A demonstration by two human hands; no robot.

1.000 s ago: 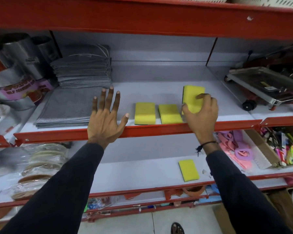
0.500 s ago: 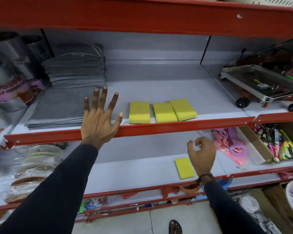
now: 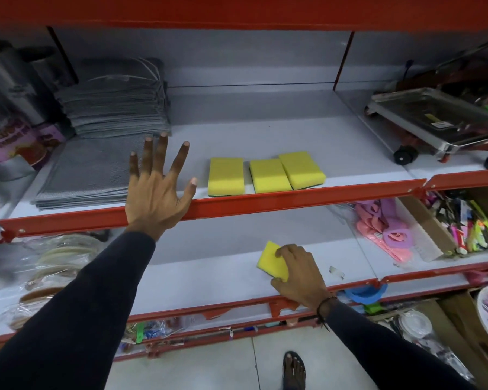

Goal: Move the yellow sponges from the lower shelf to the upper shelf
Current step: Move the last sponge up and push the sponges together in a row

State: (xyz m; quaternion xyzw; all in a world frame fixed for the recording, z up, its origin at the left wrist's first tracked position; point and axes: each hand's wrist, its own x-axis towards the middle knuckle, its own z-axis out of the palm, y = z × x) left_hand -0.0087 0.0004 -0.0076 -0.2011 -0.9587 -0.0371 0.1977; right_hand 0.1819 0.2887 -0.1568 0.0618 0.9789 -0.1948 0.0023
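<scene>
Three yellow sponges lie side by side near the front of the upper shelf (image 3: 265,130): a left sponge (image 3: 226,175), a middle sponge (image 3: 269,175) and a right sponge (image 3: 301,170) that touches the middle one. On the lower shelf (image 3: 195,271) a single yellow sponge (image 3: 271,258) is tilted up under my right hand (image 3: 299,273), whose fingers close around its right side. My left hand (image 3: 155,192) hovers with fingers spread over the red front rail of the upper shelf, left of the sponges, holding nothing.
Grey folded cloths (image 3: 110,108) and a flat grey stack (image 3: 88,175) fill the upper shelf's left. A metal wheeled tray (image 3: 434,122) sits at the right. Pink items (image 3: 378,229) and a box of pens (image 3: 468,226) occupy the lower right. Bagged goods (image 3: 54,263) lie lower left.
My right hand set the third sponge down on the upper shelf, dropped to the lower shelf and closed on the sponge there, tipping it up. My left hand stayed in place.
</scene>
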